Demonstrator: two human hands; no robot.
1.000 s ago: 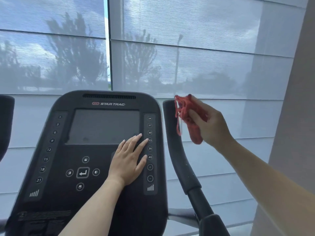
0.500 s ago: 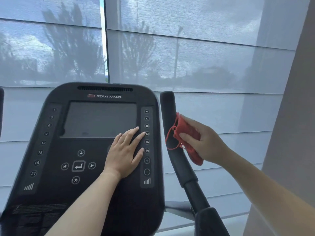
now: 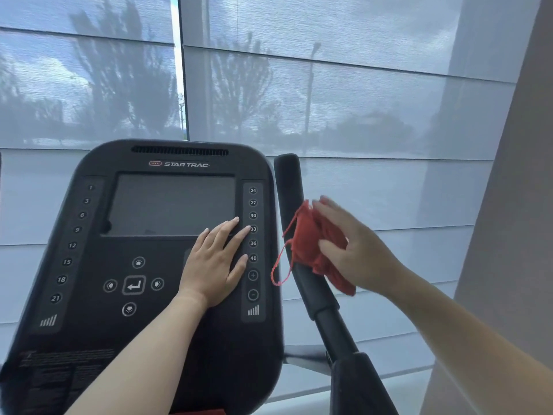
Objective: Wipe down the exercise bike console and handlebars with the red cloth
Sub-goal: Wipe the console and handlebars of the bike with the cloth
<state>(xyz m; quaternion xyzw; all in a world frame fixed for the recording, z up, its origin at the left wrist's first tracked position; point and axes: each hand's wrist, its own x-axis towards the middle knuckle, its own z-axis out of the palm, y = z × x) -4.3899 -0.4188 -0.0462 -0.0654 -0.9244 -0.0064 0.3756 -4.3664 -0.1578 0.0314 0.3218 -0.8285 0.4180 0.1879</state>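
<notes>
The right hand (image 3: 356, 253), clamped on the red cloth (image 3: 314, 244), has slid down the right handlebar (image 3: 302, 283) from its tip, while the left hand (image 3: 215, 262) stays flat, fingers spread, on the console (image 3: 89, 339), so the wiping stroke looks well underway.

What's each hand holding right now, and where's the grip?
Right hand holds the bunched red cloth by its middle, against the handlebar. Left hand holds nothing, flat on the console.
</notes>
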